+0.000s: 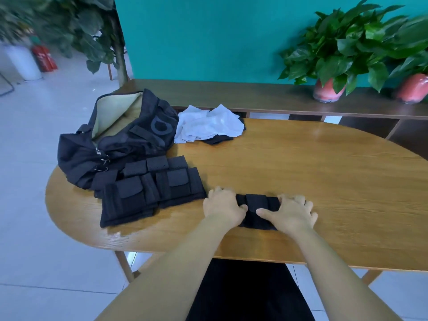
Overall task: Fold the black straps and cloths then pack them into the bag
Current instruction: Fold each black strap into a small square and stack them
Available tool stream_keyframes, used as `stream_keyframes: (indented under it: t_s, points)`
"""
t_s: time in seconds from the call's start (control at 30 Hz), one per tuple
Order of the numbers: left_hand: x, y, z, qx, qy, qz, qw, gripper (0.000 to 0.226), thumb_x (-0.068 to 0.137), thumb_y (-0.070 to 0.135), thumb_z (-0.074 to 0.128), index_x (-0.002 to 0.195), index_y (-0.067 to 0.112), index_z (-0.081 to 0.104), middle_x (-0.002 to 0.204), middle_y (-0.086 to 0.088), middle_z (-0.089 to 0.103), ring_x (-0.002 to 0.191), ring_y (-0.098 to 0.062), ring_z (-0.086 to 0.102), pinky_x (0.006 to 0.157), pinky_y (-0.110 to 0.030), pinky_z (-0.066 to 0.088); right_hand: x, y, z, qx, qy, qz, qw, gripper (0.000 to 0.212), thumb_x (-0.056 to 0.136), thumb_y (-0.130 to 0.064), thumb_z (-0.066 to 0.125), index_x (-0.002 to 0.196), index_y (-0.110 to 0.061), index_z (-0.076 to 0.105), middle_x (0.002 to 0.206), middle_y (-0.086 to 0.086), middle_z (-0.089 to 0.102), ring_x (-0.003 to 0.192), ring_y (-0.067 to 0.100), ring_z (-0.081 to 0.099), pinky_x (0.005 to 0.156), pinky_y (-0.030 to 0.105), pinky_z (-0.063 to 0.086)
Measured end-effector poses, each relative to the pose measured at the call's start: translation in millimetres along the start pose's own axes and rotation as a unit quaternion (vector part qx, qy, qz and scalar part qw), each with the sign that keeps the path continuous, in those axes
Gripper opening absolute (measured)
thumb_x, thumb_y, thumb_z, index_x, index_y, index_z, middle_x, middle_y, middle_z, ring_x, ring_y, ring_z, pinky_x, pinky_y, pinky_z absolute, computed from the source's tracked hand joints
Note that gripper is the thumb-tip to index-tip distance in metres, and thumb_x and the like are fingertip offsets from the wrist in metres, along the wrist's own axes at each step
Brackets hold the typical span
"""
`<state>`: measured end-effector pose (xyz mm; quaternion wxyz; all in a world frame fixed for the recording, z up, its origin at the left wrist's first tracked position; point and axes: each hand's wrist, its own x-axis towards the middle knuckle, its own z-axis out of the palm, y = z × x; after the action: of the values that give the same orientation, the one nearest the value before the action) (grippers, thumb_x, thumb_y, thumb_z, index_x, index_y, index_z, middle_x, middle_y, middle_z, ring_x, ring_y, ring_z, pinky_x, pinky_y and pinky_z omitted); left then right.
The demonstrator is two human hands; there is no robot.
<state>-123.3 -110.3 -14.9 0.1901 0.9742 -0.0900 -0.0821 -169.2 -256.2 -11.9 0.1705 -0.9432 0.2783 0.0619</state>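
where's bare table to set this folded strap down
Bare wood spans the table right of the hands, and the middle between white cloth and folded strap. Crowded on the left: bag, strap stack.

**Materials and Surface Finish**

Under my hands lies a folded black strap (258, 210) of matt woven cloth. The oval wooden table (324, 181) shows grain under a glossy varnish. The black fabric bag (111, 144) has matt cloth, a cream lining and metal clips.
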Motion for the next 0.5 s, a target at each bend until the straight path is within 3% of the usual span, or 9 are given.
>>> stream_keyframes:
  t_s: [0.07,0.23,0.5]
  points:
    - [1,4,-2,-0.029,0.004,-0.002,1.000,0.034,0.092,0.040,0.059,0.116,0.017,0.052,0.113,-0.004,0.056,0.109,-0.025,0.052,0.090,-0.037,0.046,1,-2,1,0.035,0.016,0.007,0.999,0.071,0.076,-0.061,0.067,0.131,-0.025,0.042,0.132,0.003,0.042,0.124,0.025,0.033,0.097,0.039,0.028]
    - [-6,3,-4,-0.143,0.008,0.003,0.990,0.024,0.095,0.022,0.056,0.117,0.018,0.045,0.104,-0.004,0.061,0.094,-0.025,0.060,0.071,-0.032,0.047,-10,-15,14,0.087,0.083,-0.040,0.992,0.052,0.083,-0.044,0.068,0.120,-0.022,0.037,0.099,-0.005,0.054,0.110,0.020,0.043,0.086,0.036,0.022]
    - [-14,-58,-54,-0.201,0.148,-0.010,0.968,0.023,0.093,0.021,0.058,0.110,0.020,0.043,0.094,-0.004,0.061,0.086,-0.025,0.060,0.078,-0.039,0.052,-16,-92,17,0.128,0.124,-0.152,0.972,0.048,0.090,-0.027,0.061,0.131,-0.023,0.036,0.092,-0.003,0.059,0.105,0.023,0.052,0.095,0.037,0.023]
